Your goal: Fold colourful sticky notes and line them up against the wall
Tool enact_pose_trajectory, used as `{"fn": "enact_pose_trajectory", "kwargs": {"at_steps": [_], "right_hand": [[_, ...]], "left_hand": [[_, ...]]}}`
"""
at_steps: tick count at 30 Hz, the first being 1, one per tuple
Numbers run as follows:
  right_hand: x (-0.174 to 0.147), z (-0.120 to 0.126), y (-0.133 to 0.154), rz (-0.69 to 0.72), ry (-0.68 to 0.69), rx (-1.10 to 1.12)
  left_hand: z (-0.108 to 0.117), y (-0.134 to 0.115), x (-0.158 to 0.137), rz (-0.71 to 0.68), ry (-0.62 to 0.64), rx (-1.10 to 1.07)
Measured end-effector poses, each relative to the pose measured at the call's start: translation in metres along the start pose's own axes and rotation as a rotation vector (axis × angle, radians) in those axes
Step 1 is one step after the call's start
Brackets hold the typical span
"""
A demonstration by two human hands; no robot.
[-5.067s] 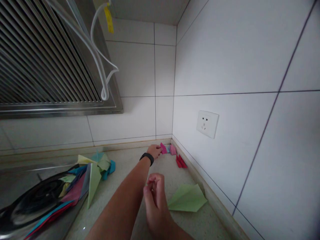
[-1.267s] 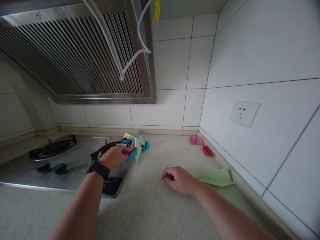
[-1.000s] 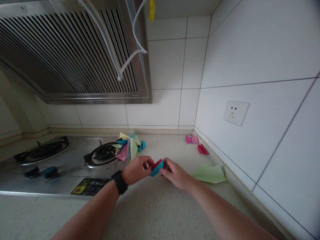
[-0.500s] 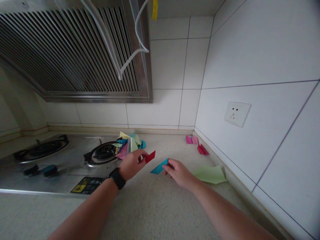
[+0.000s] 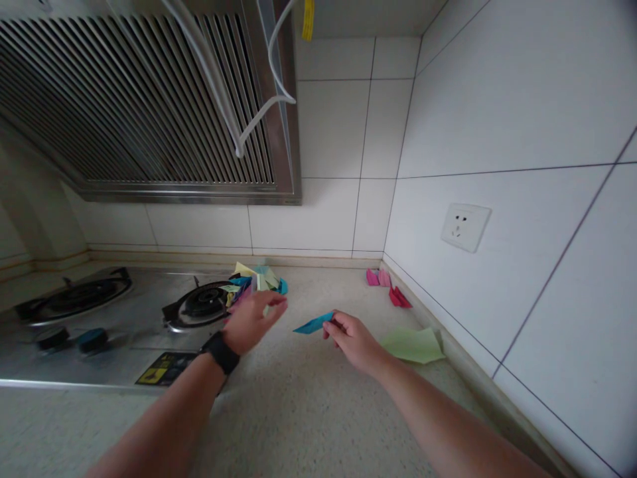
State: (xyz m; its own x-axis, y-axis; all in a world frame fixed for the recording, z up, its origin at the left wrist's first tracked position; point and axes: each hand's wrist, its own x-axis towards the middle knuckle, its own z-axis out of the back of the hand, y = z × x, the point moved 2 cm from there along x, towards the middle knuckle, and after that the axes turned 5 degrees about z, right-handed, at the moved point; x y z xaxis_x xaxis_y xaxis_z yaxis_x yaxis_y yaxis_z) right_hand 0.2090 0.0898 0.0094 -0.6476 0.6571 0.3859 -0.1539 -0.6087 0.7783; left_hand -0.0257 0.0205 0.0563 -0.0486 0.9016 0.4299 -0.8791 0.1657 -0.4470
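Note:
Pinched between the thumb and fingers of my right hand (image 5: 352, 340) is a folded blue paper piece (image 5: 312, 324), its pointed end turned left above the counter. My left hand (image 5: 253, 320), with a black band on the wrist, hovers at the front of a pile of coloured folded papers (image 5: 266, 277). Its fingers reach out to the right, a little apart, and no paper shows in them. Part of the pile, including a pink piece, is covered by this hand. The red piece held earlier is out of sight.
A pale green paper sheet (image 5: 414, 346) lies right of my right arm. Pink folded papers (image 5: 378, 277) and a red folded paper (image 5: 399, 297) sit by the corner. To the left is a gas stove (image 5: 144, 332), below a range hood (image 5: 149, 106). A wall socket (image 5: 466, 227) is at right.
My left hand has moved slightly left and opened, and the red paper is gone from it. The blue paper in my right hand has tilted flatter. The view has shifted slightly.

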Motion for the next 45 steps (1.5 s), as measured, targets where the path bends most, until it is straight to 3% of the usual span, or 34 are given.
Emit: {"fn": "enact_pose_trajectory", "kwargs": {"at_steps": [3,7,16,24,32,36,45], "right_hand": [[0.0,0.0,0.001,0.006,-0.008,0.011],[0.0,0.0,0.001,0.015,-0.013,0.003],[-0.003,-0.002,0.006,0.044,0.07,-0.069],[-0.004,0.001,0.007,-0.02,0.128,-0.029],[-0.008,-0.002,0.015,-0.03,0.112,-0.045],[-0.013,-0.006,0.017,-0.024,0.129,-0.009],[-0.011,-0.009,0.003,-0.108,0.194,0.078]], "left_hand": [[-0.03,-0.028,-0.008,-0.107,0.142,-0.152],[-0.049,-0.038,-0.014,-0.088,0.18,-0.16],[-0.043,-0.039,-0.016,-0.149,0.263,-0.095],[-0.042,-0.041,-0.016,-0.19,0.28,-0.113],[-0.046,-0.038,-0.015,-0.094,0.259,-0.229],[-0.05,-0.034,-0.015,-0.024,0.329,-0.337],[-0.055,-0.032,-0.017,-0.012,0.448,-0.42]]}}
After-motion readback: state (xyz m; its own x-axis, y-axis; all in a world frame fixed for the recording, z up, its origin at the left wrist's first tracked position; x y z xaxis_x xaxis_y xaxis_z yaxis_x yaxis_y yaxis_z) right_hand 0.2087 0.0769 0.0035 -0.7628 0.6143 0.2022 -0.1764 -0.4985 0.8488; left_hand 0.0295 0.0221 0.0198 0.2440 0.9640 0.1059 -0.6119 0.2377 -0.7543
